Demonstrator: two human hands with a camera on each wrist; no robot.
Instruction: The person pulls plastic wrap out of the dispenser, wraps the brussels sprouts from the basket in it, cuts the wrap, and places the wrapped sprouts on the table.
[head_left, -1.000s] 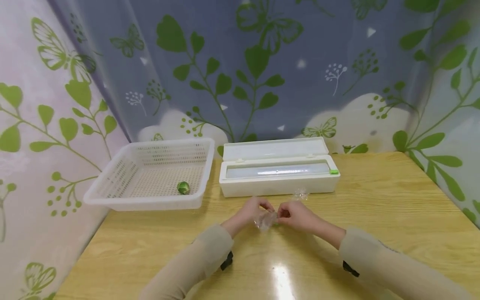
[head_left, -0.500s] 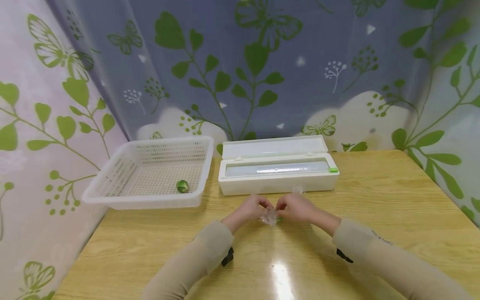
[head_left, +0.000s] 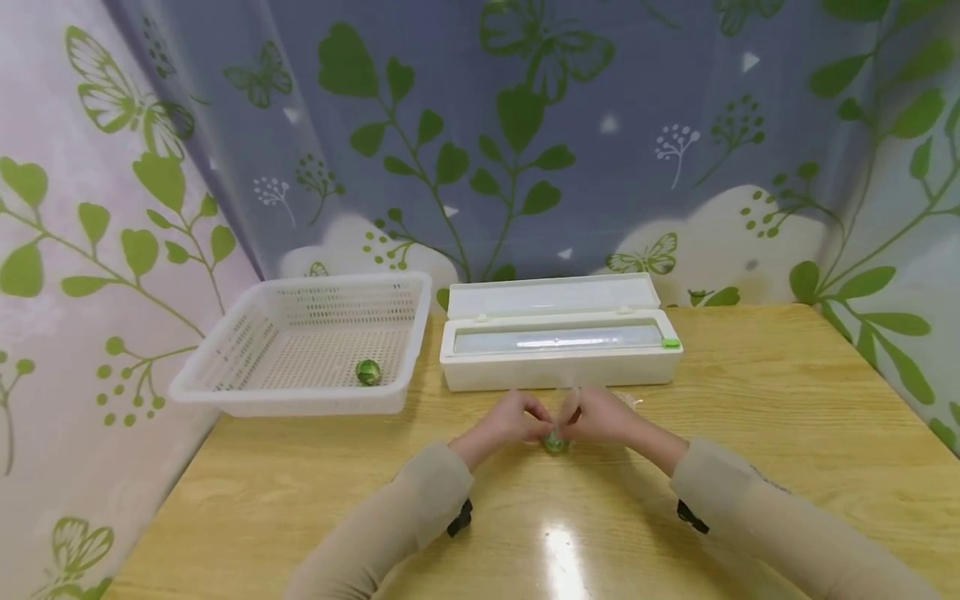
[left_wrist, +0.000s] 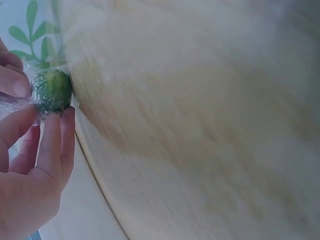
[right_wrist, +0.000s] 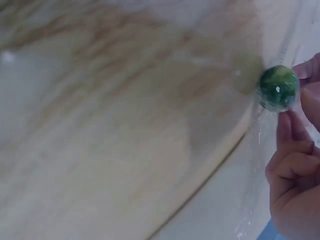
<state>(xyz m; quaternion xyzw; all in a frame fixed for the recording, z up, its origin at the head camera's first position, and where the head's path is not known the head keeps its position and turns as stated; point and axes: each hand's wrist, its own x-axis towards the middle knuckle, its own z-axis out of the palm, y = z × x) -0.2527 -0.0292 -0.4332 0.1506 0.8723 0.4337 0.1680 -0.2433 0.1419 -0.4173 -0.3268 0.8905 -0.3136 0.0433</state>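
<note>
A green Brussels sprout [head_left: 555,442], wrapped in clear cling film, is between my hands just over the table in the head view. My left hand [head_left: 514,418] holds it with bent fingers; in the left wrist view its fingertips touch the sprout [left_wrist: 52,91] from below. My right hand [head_left: 600,414] pinches the cling film close against the sprout, its fingers curled in the right wrist view. Gathered cling film [left_wrist: 14,104] trails from the sprout's side between the hands. Film also shows past the right hand, and its full extent is hard to see.
Behind the hands stands a white cling film dispenser [head_left: 558,371], lid raised, with a green slider [head_left: 671,342] at its right end. A white plastic basket [head_left: 300,404] at the left holds another Brussels sprout [head_left: 368,372]. Patterned curtains border the wooden table [head_left: 750,392].
The bunched cling film that stuck out below my left fingers is no longer seen there, and the wrapped sprout now shows between the hands. Both hands stay close together.
</note>
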